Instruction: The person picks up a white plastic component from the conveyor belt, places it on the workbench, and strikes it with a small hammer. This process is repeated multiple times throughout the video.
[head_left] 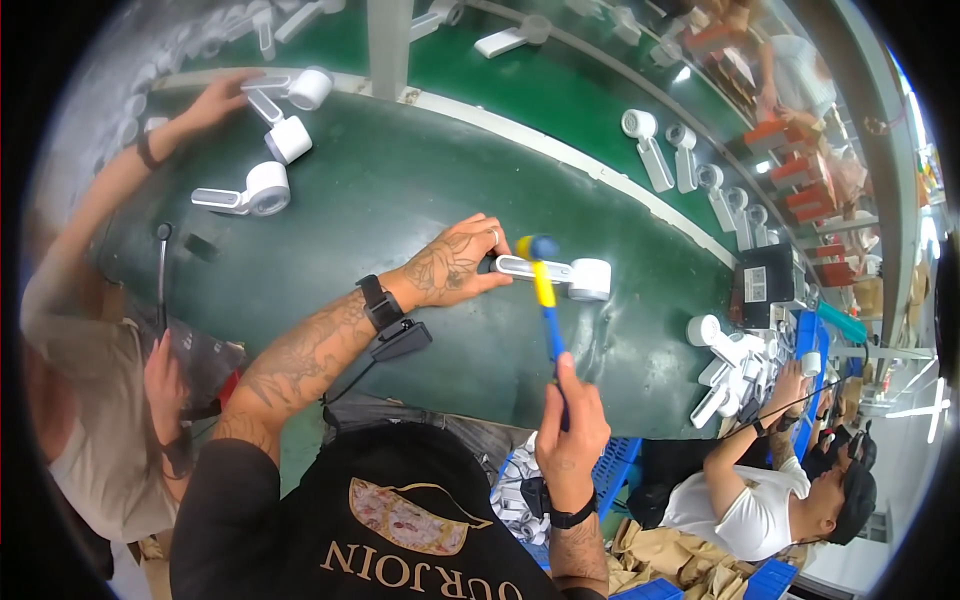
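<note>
My left hand [455, 265] is closed at the handle end of a white device [589, 279] with a round drum-shaped head and a flat, long handle. A small dark part shows between my fingers at that end. The device lies on the green tabletop, its round head pointing right. In my right hand [573, 430] is a mallet [544, 290] with a blue and yellow handle, gripped low. The mallet's yellow and dark blue head is over the device's handle, close to my left fingertips; whether they touch, I cannot tell.
Similar white devices lie at the far left, where a co-worker's hand [215, 103] touches one. A pile of them [735, 375] sits at the right, near a black box [765, 285]. Beyond the pale rail [590, 165] runs a green belt carrying several more. Co-workers flank me.
</note>
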